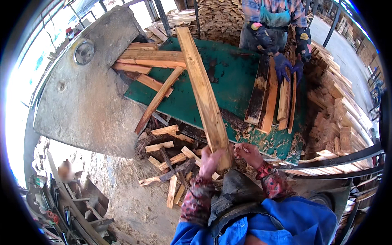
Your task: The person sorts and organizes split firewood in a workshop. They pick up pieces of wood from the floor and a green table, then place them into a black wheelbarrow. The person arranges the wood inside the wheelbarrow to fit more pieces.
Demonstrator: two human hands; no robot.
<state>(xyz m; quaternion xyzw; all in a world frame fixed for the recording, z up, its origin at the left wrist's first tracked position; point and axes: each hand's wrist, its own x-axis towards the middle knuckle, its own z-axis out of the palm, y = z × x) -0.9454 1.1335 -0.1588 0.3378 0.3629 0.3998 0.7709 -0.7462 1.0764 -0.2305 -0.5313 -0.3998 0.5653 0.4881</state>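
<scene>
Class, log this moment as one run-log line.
left hand: grips long pale wooden plank | right hand: open beside plank end | plank: lies over green worn table

You stand in an open-sided timber shed, daylight flooding in hard from the left. A green worktop (228, 77), chipped along its near edge, fills the centre, with a large grey metal saw guard (81, 98) at its left edge. Sawdust and offcuts (167, 163) cover the dirt floor (134, 204) below. Stacks of cut wooden slats (339, 118) rise beyond the worktop's right edge and behind its far edge. Dark steel posts (163, 16) frame the background.
</scene>
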